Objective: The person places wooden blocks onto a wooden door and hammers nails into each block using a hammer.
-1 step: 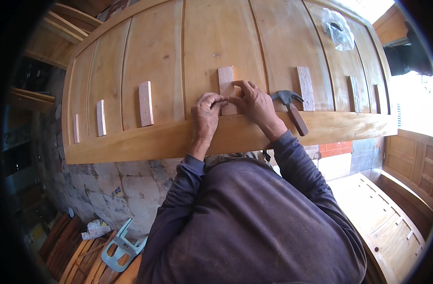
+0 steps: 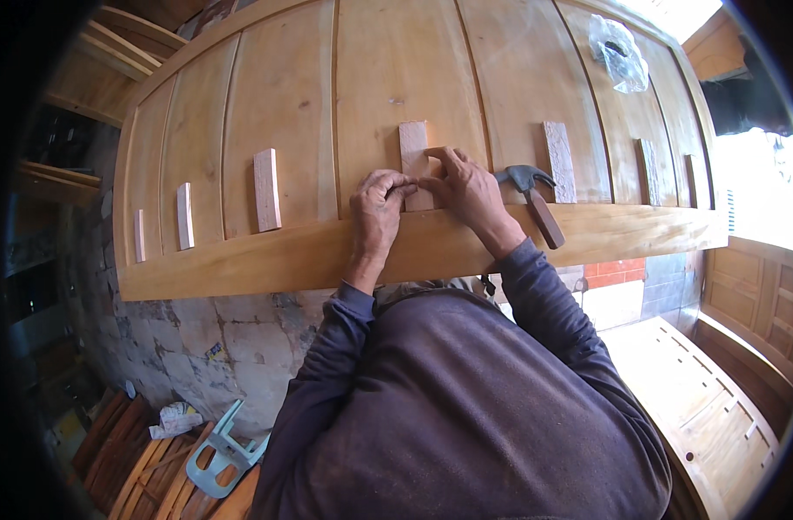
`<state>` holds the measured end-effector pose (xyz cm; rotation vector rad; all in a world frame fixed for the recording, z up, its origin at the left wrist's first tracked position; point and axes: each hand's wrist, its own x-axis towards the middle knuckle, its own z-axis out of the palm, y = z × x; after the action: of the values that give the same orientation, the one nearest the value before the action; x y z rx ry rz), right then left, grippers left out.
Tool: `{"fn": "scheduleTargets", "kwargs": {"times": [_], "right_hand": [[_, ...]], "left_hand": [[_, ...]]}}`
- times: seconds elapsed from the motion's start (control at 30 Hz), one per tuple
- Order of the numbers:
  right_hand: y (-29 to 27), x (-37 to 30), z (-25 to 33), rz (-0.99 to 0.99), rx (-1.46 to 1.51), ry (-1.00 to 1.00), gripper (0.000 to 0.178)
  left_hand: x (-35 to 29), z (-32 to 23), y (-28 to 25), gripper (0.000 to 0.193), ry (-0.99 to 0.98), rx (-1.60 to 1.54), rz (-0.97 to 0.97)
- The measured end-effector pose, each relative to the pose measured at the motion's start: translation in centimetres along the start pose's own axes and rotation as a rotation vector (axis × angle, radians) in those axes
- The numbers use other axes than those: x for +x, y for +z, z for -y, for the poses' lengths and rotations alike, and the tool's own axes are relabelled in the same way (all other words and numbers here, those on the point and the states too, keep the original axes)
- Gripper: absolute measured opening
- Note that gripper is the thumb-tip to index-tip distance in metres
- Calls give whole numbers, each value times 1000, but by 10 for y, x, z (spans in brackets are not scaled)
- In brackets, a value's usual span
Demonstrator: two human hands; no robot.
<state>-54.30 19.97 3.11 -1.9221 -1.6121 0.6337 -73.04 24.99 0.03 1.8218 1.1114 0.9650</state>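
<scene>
Both hands meet over a pale wooden block (image 2: 414,139) that lies on a large wooden panel (image 2: 283,78) against its near rail. My left hand (image 2: 378,208) has its thumb and fingers pinched together at the block's left side. My right hand (image 2: 470,191) rests across the block, thumb and fingertips drawn in toward the left fingertips. Whatever is between the fingers is too small to make out. Just right of my right hand lies a claw hammer (image 2: 535,195), its head on the panel and its brown handle over the rail. Nobody holds it.
More wooden blocks, such as one on the left (image 2: 267,191) and one on the right (image 2: 558,163), line the rail. A clear plastic bag (image 2: 620,56) sits at the far right. Below are a light blue plastic stool (image 2: 218,459) and another wooden panel (image 2: 682,407).
</scene>
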Motion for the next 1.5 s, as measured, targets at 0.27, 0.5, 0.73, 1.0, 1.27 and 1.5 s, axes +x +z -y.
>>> {"fn": "scheduleTargets", "kwargs": {"times": [0.27, 0.5, 0.73, 1.0, 1.27, 1.5], "right_hand": [[3, 0, -1, -26, -11, -16, 48], [0, 1, -1, -41, 14, -16, 50], [-44, -35, 6, -237, 110, -26, 42], [-90, -111, -46, -300, -356, 112, 29], [-95, -102, -42, -65, -134, 507, 44], [-80, -100, -6, -41, 705, 510, 43]], "left_hand": [[-1, -11, -2, 12, 136, 186, -39], [0, -13, -1, 15, 146, 186, -44], [-3, -12, -4, 14, 170, 185, -38], [-4, -5, 0, 15, 103, 119, -50], [-4, -4, 1, 19, 130, 132, -38], [-5, -9, -2, 17, 115, 143, -27]]}}
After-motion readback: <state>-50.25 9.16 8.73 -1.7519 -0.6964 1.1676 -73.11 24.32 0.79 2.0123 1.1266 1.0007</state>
